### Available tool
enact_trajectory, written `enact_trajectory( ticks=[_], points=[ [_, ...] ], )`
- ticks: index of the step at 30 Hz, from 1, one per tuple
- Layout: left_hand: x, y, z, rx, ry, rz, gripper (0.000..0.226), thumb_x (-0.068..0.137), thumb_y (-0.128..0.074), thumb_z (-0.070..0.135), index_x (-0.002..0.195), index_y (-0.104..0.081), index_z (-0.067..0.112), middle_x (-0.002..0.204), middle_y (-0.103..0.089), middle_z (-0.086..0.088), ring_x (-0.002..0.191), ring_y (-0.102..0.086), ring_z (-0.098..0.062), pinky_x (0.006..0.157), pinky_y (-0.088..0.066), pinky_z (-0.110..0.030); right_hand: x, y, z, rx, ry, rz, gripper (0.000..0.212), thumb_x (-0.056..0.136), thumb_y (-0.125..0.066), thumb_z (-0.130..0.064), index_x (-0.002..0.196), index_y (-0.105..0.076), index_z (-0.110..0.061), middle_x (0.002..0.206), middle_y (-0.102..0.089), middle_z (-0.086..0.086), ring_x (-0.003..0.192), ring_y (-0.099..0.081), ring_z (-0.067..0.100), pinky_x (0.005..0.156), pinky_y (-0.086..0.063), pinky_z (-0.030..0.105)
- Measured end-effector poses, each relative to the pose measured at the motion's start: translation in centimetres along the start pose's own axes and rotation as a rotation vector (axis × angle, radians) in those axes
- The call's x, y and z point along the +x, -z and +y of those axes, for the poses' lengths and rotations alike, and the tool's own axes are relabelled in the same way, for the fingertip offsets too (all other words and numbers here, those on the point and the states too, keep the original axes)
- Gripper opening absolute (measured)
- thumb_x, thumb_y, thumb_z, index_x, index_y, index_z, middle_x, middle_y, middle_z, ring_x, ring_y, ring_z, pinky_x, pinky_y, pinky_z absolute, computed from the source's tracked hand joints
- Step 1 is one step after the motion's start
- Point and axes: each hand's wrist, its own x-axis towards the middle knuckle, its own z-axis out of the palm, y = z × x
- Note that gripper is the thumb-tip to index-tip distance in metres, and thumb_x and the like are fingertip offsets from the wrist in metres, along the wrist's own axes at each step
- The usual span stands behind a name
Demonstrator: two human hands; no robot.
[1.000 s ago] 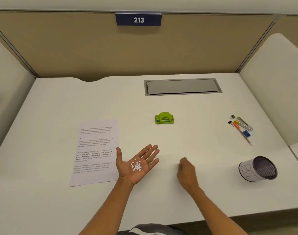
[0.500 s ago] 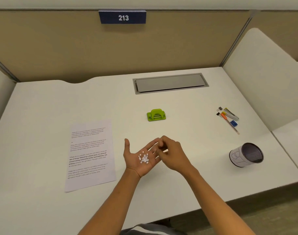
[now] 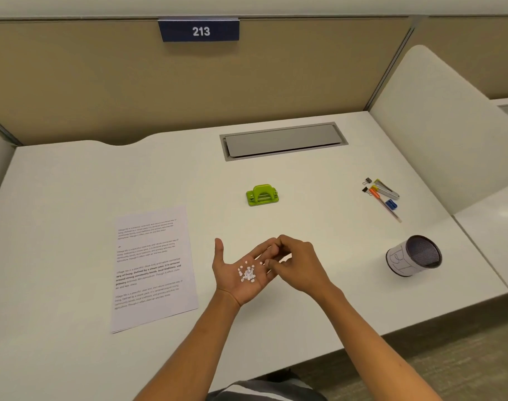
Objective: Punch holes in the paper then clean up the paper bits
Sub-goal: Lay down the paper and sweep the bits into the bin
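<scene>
Desk [image 3: 73,183], centre frame: one left hand [image 3: 241,273], palm up and spread flat, carrying one small heap of white paper bits [image 3: 248,273] (too many and too small to count). One right hand [image 3: 297,266], fingertips pinched together over the left fingers; whether they hold a bit, I cannot tell. One printed paper [image 3: 151,267] at left, one green hole punch [image 3: 262,195] above centre, one mesh cup [image 3: 413,256] at right.

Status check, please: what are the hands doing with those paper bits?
Left hand open, palm up, bits piled on it. Right hand fingers curled over left fingertips. Nothing in the way.
</scene>
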Motion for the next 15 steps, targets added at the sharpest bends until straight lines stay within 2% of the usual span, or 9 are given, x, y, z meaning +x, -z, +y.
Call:
enact_trajectory(
  ticks=[4,7,10,12,15],
  points=[
    [0.0,0.1,-0.3,-0.005,-0.002,-0.040,0.122,0.072,-0.055,0.085,0.151,-0.026,-0.004,0.162,-0.023,-0.022,0.152,-0.018,-0.039,0.126,-0.016,-0.049,-0.2,0.7,0.7,0.036,0.011,0.000,0.019,0.072,-0.068,-0.012,0.076,-0.059,-0.029,0.079,-0.072,-0.020,0.077,-0.069,0.004,0.054,-0.045,0.009],
    [-0.2,0.2,-0.1,-0.034,-0.019,-0.083,0.121,0.074,-0.055,0.083,0.151,-0.024,-0.005,0.162,-0.021,-0.025,0.152,-0.018,-0.040,0.126,-0.010,-0.051,-0.3,2.0,2.3,0.123,-0.048,0.200,0.020,0.076,-0.073,-0.010,0.075,-0.060,-0.025,0.077,-0.072,-0.013,0.069,-0.069,0.004,0.055,-0.047,0.009],
    [-0.8,0.6,0.4,-0.053,-0.057,-0.090,0.120,0.075,-0.054,0.083,0.151,-0.024,-0.005,0.162,-0.020,-0.025,0.152,-0.018,-0.040,0.126,-0.010,-0.053,-1.1,3.3,5.8,0.130,-0.219,0.401,0.020,0.077,-0.076,-0.012,0.073,-0.059,-0.022,0.070,-0.073,-0.006,0.064,-0.068,0.001,0.060,-0.046,0.003],
    [-1.2,1.1,0.5,-0.062,-0.087,-0.077,0.120,0.074,-0.054,0.083,0.151,-0.025,-0.005,0.162,-0.021,-0.025,0.151,-0.019,-0.040,0.126,-0.012,-0.053,-1.9,3.2,8.4,0.067,-0.316,0.401,0.020,0.077,-0.076,-0.011,0.074,-0.060,-0.021,0.069,-0.072,-0.003,0.062,-0.067,-0.001,0.057,-0.044,0.001],
    [-1.7,1.4,0.4,-0.052,-0.122,-0.056,0.120,0.074,-0.054,0.083,0.151,-0.025,-0.005,0.162,-0.022,-0.024,0.151,-0.019,-0.039,0.126,-0.011,-0.053,-2.9,1.7,11.2,-0.037,-0.359,0.271,0.020,0.079,-0.076,-0.011,0.079,-0.059,-0.021,0.070,-0.071,-0.002,0.063,-0.067,0.002,0.055,-0.048,0.007]
  ],
)
